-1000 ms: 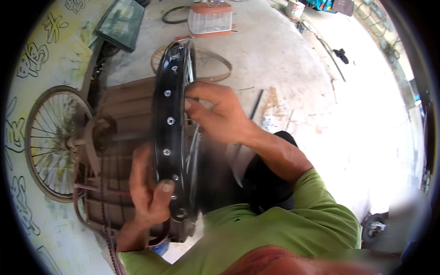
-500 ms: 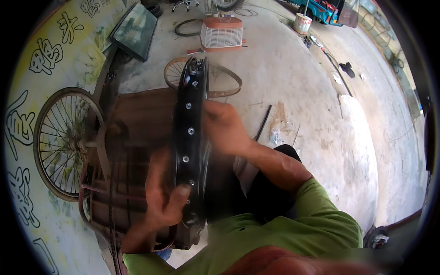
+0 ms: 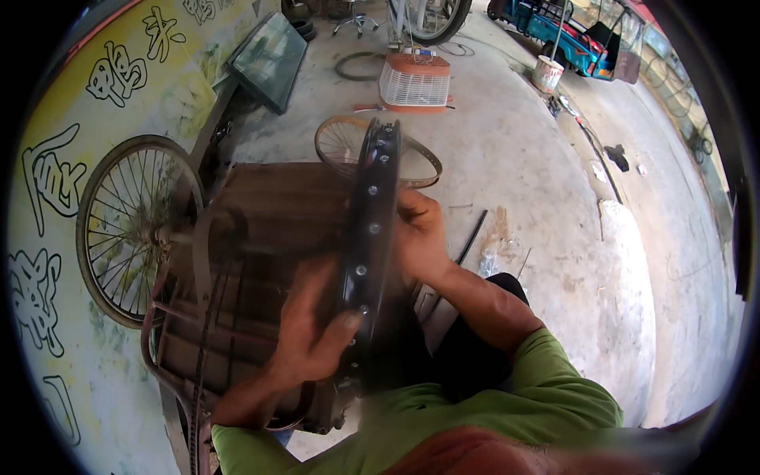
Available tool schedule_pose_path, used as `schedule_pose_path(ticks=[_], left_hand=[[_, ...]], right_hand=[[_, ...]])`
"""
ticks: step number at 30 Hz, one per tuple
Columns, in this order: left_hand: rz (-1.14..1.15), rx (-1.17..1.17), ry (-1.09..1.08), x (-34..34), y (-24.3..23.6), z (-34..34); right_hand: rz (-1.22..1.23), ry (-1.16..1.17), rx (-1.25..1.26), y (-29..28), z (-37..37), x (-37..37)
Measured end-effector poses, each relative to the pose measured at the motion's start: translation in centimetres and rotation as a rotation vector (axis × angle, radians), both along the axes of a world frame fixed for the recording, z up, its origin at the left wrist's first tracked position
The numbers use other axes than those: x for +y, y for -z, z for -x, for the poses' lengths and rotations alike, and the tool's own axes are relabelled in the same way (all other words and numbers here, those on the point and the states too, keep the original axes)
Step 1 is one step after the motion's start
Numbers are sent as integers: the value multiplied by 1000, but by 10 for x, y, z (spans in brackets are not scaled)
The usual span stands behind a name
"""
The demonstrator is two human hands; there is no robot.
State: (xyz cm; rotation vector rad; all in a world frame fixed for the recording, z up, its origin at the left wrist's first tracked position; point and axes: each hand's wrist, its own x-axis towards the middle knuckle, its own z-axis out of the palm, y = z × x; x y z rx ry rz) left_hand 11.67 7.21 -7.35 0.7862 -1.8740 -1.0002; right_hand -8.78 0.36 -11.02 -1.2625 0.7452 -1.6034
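A black bicycle wheel rim [image 3: 362, 269] stands edge-on before me, a row of silvery spoke nipples along its outer face. My left hand [image 3: 313, 324] grips its near left part, the thumb pressed on the outer face beside a nipple. Against the rim's right side, my right hand [image 3: 421, 237] is closed with bent fingers. Its fingertips are partly hidden at the rim, so what they pinch does not show. Some blur lies over the rim and the left fingers.
Left of me is an overturned rusty tricycle with a brown cargo bed [image 3: 277, 190] and a spoked wheel [image 3: 141, 229]. Ahead lie a bare rusty rim [image 3: 427, 184], an orange-and-white crate [image 3: 416, 83] and a glass pane [image 3: 269, 59]. A black rod [image 3: 473, 237] lies right.
The rim and both hands have shifted right in the picture, along with the whole background. The left hand's hold on the rim stays; the right hand remains at its right side.
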Motion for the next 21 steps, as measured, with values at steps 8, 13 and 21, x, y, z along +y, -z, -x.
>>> schedule_pose_path(ticks=[8,13,21], left_hand=[[17,11,-7,-1,-2,1],[89,-7,-30,1,-4,1],[85,18,40,-6,-4,2]], right_hand=[[69,251,336,-15,11,2],[204,118,454,-19,25,9],[63,-524,15,0,37,0]])
